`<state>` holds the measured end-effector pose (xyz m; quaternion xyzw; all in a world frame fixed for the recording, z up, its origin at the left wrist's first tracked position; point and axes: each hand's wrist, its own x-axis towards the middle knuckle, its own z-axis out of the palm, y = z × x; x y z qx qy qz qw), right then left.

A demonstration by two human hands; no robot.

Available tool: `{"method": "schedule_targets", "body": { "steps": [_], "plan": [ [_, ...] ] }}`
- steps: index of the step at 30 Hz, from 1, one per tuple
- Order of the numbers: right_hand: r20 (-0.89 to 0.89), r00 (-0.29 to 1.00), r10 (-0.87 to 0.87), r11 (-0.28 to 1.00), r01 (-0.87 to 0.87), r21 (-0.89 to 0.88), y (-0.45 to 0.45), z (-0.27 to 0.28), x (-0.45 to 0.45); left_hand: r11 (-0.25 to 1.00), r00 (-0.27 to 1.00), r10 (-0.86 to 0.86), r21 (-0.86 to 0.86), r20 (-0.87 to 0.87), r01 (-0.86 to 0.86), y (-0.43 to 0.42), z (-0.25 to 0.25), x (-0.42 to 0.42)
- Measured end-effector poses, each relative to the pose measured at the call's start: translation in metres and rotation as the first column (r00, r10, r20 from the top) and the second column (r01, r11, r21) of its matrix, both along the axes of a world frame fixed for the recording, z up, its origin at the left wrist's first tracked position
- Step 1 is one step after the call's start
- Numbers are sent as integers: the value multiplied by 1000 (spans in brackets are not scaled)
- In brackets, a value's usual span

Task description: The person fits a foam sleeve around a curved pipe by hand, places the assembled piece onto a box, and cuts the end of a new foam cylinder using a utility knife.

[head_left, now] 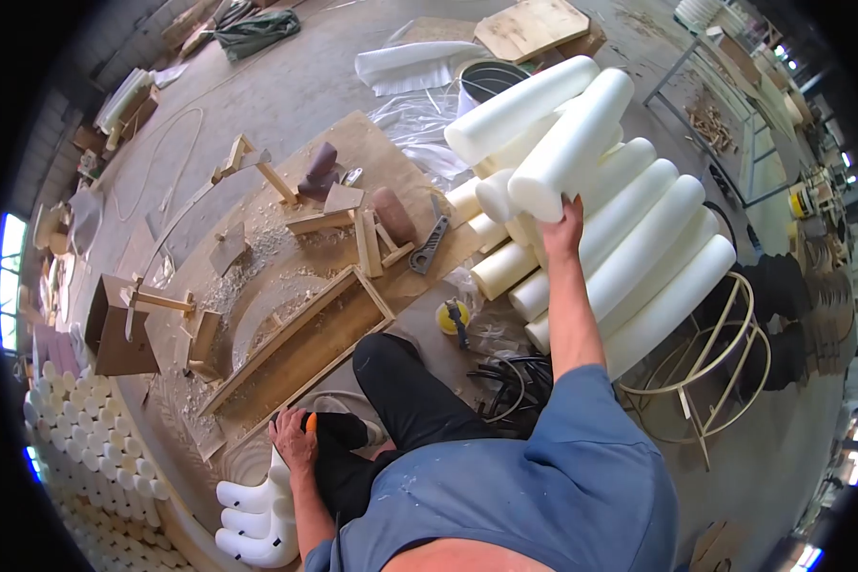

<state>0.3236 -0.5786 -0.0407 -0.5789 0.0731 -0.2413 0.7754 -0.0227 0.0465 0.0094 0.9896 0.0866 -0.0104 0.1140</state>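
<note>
My right hand (564,229) is closed on the near end of a white foam roll (577,143), which lies on top of a stack of similar rolls (643,229). At the lower left, my left hand (294,439) has its fingers bent round an orange-handled tool (311,422), whose other end is hidden. Beside that hand, several short white rolls (248,524) with dark marks lie near my leg. A long wooden trough (305,348) rests on the board in front of me.
Wood shavings, wooden blocks and a grey metal tool (429,246) lie on the wooden board (353,138). A yellow round container (452,316) and black cables (505,386) are near my knee. At right stands a round-hooped frame (701,381); many rolls (86,429) are piled at left.
</note>
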Motion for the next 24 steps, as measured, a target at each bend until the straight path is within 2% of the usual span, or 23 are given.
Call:
{"method": "schedule_targets", "body": {
  "steps": [2,3,6,9,10,11,13,14,15,16,17,18,19,20,21,22,23,24],
  "plan": [
    [151,976,156,920,-199,338,19,53,-61,1000,999,-12,-15,41,12,3,-4,-4],
    [242,947,210,804,-308,509,28,72,-89,1000,998,-27,-12,53,27,4,-6,-5],
    [190,945,266,836,-324,442,42,90,-152,998,995,-50,-21,91,52,3,-1,-8],
    [278,861,427,633,-504,588,43,87,-200,998,990,-48,-38,130,53,-1,5,-9],
    [14,892,452,884,-450,123,40,82,-211,998,991,-42,-45,129,48,-2,6,-10],
    [-194,925,327,829,-379,-410,36,75,-220,998,991,-32,-52,128,38,-4,9,-11],
    [-223,899,377,725,-436,-534,53,81,-218,997,985,-18,-69,173,30,-5,9,-11],
    [-93,796,598,782,-605,-151,69,102,-219,991,983,16,-137,181,9,-2,9,-10],
    [101,675,731,640,-729,242,85,123,-222,979,981,47,-203,186,-9,10,4,-6],
    [52,643,764,626,-758,184,97,139,-224,749,950,225,-662,217,-26,37,-40,5],
    [7,598,802,594,-798,107,106,150,-221,328,902,396,-944,174,38,66,-73,10],
    [-46,554,831,556,-831,33,115,163,-219,425,904,403,-904,141,-48,73,-17,9],
    [-245,543,803,541,-837,-81,124,187,-224,271,836,534,-962,128,-26,118,-37,7],
    [-394,526,753,487,-849,-203,134,209,-227,-43,732,681,-997,18,64,89,46,-8],
    [-332,587,738,373,-765,-524,142,217,-224,-69,641,768,-994,1,84,127,42,-9],
    [-243,625,742,233,-579,-781,150,221,-224,-91,545,838,-990,-20,103,170,37,-15],
    [-264,656,707,146,-501,-853,163,230,-230,16,391,919,-994,58,110,192,47,-26],
    [-278,631,724,15,-418,-908,170,225,-236,123,236,961,-988,142,94,207,61,-37]
  ]
}}
